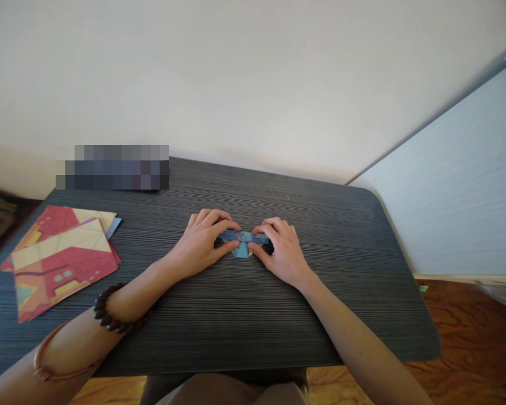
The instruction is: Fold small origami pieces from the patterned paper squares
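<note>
On the dark, fine-lined tabletop (pixel 219 320), both hands (pixel 203 241) (pixel 281 248) pinch a small, folded blue paper (pixel 243 249) at opposite ends.

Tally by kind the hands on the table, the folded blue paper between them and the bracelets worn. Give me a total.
Hands: 2 (left hand, right hand)
Folded blue paper: 1
Bracelets: 2 (dark beaded bracelet, thin reddish-brown bracelet)
Total: 5

Blue folded paper (pixel 242 251) partly hidden by fingers (pixel 225 225); rear-left item (pixel 122 169) pixelated; forearms (pixel 362 343) cut off at bottom.
</note>
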`<state>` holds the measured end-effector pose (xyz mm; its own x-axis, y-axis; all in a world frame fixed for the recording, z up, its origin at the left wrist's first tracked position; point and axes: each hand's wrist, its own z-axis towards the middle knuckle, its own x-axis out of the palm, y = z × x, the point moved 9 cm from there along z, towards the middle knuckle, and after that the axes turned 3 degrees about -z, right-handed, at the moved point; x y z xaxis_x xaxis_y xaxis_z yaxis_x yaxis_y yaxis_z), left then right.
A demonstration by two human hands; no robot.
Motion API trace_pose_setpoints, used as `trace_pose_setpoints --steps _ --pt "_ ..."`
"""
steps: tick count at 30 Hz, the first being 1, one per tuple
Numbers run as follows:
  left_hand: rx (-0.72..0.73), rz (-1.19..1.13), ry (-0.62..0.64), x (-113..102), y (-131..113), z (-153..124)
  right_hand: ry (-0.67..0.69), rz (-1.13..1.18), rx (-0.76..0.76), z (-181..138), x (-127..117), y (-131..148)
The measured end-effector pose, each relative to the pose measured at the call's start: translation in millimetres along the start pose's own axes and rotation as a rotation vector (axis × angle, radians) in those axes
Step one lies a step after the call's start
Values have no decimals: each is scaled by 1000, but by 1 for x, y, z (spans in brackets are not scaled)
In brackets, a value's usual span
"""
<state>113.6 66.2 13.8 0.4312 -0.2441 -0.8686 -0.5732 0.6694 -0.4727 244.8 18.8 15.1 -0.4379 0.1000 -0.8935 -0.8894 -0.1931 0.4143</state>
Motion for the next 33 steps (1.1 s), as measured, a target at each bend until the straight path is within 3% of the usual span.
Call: trace_pose_setpoints --steps 16,23,26,29,33 --pt "51 -34 -19 -2 -5 0 -7 214 -11 3 -5 -6" --pt "50 -316 -40 -9 -10 0 -137 408 -147 -1 -19 8" --pt "170 -366 -135 -20 -18 -2 -237 347 -230 -4 -28 15" --pt "250 -267 -222 -28 -19 -4 -243 227 -296 -5 -29 17" --pt "289 -70 -197 -25 -12 -5 -202 65 -268 -2 -25 8"
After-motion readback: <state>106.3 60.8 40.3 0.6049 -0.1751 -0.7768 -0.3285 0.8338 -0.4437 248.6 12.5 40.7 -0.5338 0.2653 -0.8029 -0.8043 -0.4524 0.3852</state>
